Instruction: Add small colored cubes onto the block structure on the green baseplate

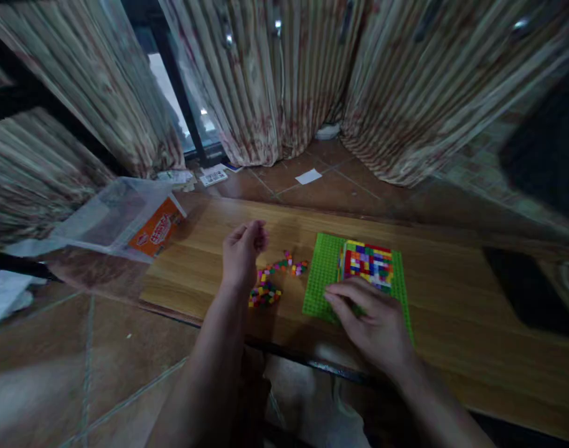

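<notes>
A green studded baseplate [322, 274] lies on the wooden table, with a block of multicoloured toy bricks [369, 261] built up on it. My right hand [371, 314] is over the plate's near part, thumb and index finger pinched together; whatever is between them is too small or hidden to make out. To the left, my left hand [241, 249] is closed with fingers curled, above the table beside a scattered pile of small loose bricks [264, 294]. Its fingers hide anything inside. The right hand covers the near edge of the brick block.
A clear plastic bin [111, 214] with an orange label stands at the table's left end. On the right lies a dark flat object [530, 289], like a phone or tablet. Striped curtains [284, 81] hang behind the wooden table [452, 311]; papers [307, 177] lie on the tiled floor.
</notes>
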The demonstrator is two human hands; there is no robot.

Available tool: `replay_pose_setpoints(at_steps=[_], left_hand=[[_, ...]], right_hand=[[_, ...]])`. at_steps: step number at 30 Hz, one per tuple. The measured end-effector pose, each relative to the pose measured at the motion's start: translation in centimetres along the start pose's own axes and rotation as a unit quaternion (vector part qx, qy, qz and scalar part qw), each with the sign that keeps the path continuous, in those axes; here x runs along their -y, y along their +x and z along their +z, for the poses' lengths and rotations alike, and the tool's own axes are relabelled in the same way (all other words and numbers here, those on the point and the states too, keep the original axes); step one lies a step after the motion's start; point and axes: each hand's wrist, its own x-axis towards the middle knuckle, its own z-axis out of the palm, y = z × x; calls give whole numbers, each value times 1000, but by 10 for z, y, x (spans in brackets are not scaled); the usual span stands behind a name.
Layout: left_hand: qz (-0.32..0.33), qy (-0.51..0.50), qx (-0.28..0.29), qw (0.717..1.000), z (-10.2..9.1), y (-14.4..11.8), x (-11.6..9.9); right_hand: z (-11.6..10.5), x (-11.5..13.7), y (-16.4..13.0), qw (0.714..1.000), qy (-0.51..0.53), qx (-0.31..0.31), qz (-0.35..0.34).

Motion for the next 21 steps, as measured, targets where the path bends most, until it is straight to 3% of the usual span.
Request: replay_pose_setpoints(at_steps=[4, 8, 18, 21], left_hand=[[-8, 5, -8, 1000, -3, -1, -4], [-14, 13, -10, 1000, -6, -2, -8], [-15, -1, -20, 1000, -17, -1, -17], [-17, -1, -20, 1000, -18, -1, -17]], right_hand=[[38, 3, -2, 996, -18, 89, 17], [60, 7, 1, 990, -46, 122, 57], [85, 13, 13, 995, -24, 95, 20], [96, 15, 22, 996, -21, 82, 39]])
